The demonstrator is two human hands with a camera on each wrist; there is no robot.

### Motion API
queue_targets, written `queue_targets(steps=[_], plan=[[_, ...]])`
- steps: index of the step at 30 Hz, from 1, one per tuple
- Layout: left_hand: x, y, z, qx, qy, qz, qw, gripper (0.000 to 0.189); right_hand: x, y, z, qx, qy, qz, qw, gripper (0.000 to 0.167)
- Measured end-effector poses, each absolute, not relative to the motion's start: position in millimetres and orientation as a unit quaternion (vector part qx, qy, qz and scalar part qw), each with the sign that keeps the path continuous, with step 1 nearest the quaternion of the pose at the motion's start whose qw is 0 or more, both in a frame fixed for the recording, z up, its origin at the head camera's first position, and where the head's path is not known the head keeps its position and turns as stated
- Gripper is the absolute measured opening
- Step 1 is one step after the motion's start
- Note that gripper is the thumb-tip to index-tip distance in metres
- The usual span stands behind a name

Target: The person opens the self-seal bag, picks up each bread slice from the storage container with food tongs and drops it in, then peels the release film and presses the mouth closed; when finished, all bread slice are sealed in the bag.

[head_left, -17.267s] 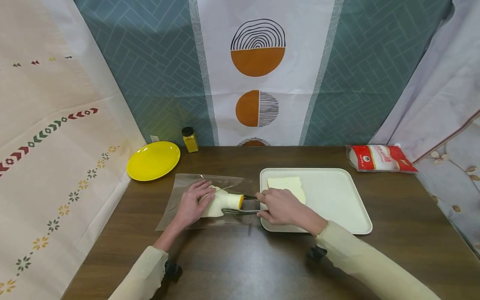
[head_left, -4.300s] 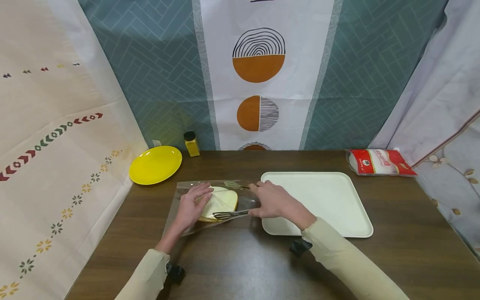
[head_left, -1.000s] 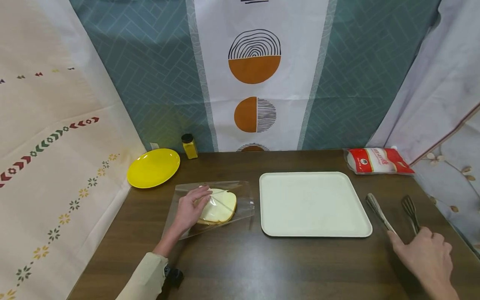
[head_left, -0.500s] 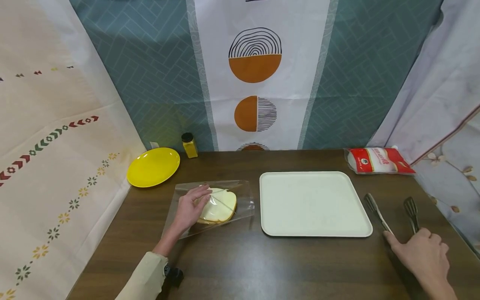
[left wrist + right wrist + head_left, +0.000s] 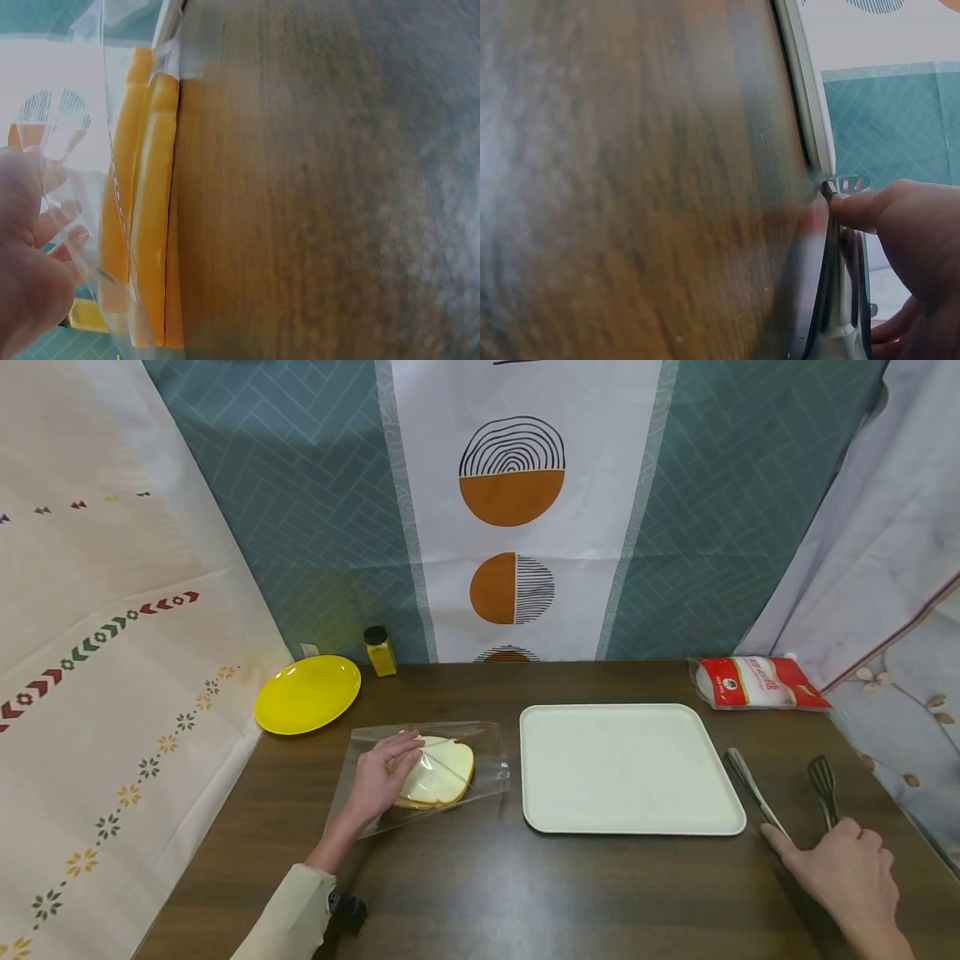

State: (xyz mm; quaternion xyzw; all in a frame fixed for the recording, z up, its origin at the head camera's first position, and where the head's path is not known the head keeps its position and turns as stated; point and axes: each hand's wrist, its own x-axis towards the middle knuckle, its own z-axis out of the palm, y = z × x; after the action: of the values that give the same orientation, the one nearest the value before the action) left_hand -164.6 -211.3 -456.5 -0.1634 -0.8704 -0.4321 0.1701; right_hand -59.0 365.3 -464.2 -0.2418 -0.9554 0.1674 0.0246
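Bread slices [image 5: 438,772] with yellow crusts lie stacked inside a clear plastic bag [image 5: 491,768], left of the tray. My left hand [image 5: 382,777] is at the bag's left part and pinches its upper film, which stands raised from the bread. In the left wrist view the crust edges of the bread slices [image 5: 154,202] show side by side through the film, close to the fingers. Right of the tray, my right hand [image 5: 847,872] grips metal tongs [image 5: 765,802] by their arms. Their slotted heads are spread apart and hold nothing. The tongs' hinge end is hidden in the head view.
A white tray [image 5: 633,768] with nothing on it lies mid-table. At the back left are a yellow plate [image 5: 307,695] and a yellow jar with a black lid [image 5: 380,652]. A red and white packet [image 5: 761,682] lies at the back right. Curtains hang around the table.
Earlier, the tongs pushed bread into the bag and a slice lay on the tray. The tongs have since left the bag and moved right of the tray. The left hand stays at the bag.
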Motion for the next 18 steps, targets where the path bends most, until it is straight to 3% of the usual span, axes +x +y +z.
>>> queue_targets(steps=[5,9,12,14,18], plan=[[-164.3,-210.7,-457.2,-0.165,-0.871,-0.430,0.171,0.018,-57.4,362.4,-462.1,-0.251,-0.953,0.163,0.052,0.101],[-164.5,-210.6,-458.6,-0.167,-0.871,-0.429,0.172,0.018,-51.3,348.3,-458.7,-0.223,-0.938,0.165,0.210,0.085],[-165.1,-210.2,-458.6,-0.169,-0.869,-0.430,0.175,0.018,-47.7,323.4,-450.2,-0.162,-0.916,0.191,0.313,0.062],[-165.6,-210.2,-458.8,-0.170,-0.868,-0.431,0.177,0.018,-47.6,300.4,-442.2,-0.115,-0.913,0.226,0.320,0.047],[-166.3,-210.6,-460.1,-0.170,-0.869,-0.430,0.175,0.018,-46.0,238.7,-436.8,-0.045,-0.908,0.337,0.244,0.021]])
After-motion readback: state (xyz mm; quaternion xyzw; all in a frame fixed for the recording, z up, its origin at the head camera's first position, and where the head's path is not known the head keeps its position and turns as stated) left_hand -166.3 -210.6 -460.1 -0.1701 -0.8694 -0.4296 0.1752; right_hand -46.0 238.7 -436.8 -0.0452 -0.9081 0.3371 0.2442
